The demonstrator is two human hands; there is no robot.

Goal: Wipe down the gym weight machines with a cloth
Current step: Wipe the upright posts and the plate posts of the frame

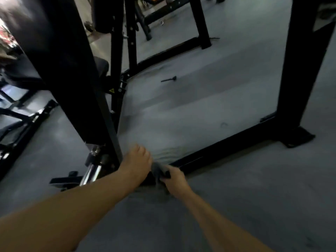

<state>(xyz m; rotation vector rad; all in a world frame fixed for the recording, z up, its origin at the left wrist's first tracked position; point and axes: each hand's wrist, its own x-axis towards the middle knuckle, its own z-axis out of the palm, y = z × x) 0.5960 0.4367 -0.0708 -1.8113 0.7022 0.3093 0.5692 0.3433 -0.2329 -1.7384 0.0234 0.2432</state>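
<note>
A black weight machine frame stands over the grey floor, with a low base bar (227,142) running from the lower middle to a right upright (300,60). A grey cloth (158,170) lies bunched on the near end of that bar. My right hand (175,180) grips the cloth against the bar. My left hand (136,162) rests on the bar's corner beside a slanted black post (76,79), its fingers curled down over the corner; whether they hold the cloth is hidden.
A chrome bar end (92,170) with a black collar sits left of my hands. A small black pin (169,79) lies on the floor inside the frame. More black machine legs (200,20) stand at the back.
</note>
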